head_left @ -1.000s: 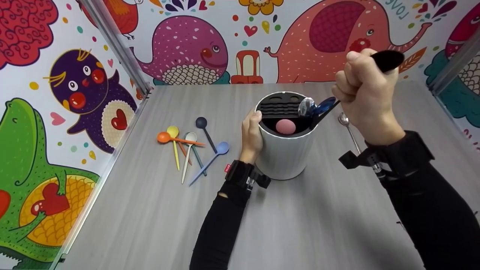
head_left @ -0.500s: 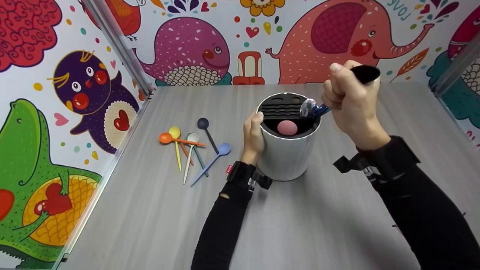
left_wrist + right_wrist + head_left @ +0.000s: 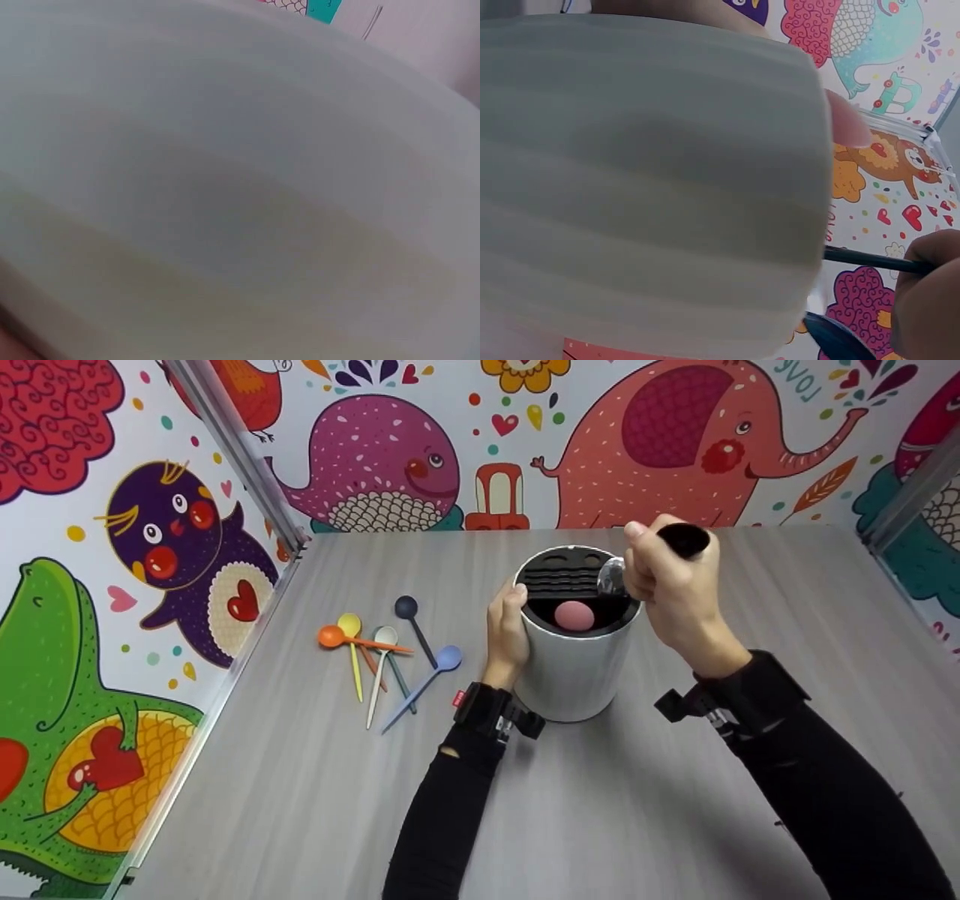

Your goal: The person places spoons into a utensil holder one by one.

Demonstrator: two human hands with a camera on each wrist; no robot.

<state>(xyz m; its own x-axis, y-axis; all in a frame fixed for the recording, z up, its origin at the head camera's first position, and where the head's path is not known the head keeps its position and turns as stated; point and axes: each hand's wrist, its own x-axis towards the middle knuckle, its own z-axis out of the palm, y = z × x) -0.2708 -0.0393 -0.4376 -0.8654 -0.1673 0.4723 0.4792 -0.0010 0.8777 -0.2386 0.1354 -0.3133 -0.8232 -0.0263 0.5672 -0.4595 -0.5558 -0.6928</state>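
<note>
In the head view, my left hand [image 3: 508, 634] holds the left side of a white cylindrical utensil holder [image 3: 570, 682], thumb near the rim. Beside its right rim, my right hand [image 3: 671, 585] grips a black spoon [image 3: 684, 540] below its bowl, which faces up. The spoon's dark handle [image 3: 877, 259] shows in the right wrist view; its lower end is hidden by the holder. A silver spoon head [image 3: 611, 576] and a pink rounded end [image 3: 574, 616] show at the holder's black opening. A blue spoon head [image 3: 840, 337] appears only in the right wrist view.
Several coloured spoons lie on the grey table [image 3: 300, 795] to the left, among them an orange spoon [image 3: 334, 636], a light blue spoon [image 3: 448, 658] and a dark spoon [image 3: 407, 607]. Painted walls [image 3: 510, 442] stand behind and at the sides.
My right hand has moved down and left with the black spoon, closer to the holder's rim, and now covers the blue spoon head in the head view. My left hand stays on the holder.
</note>
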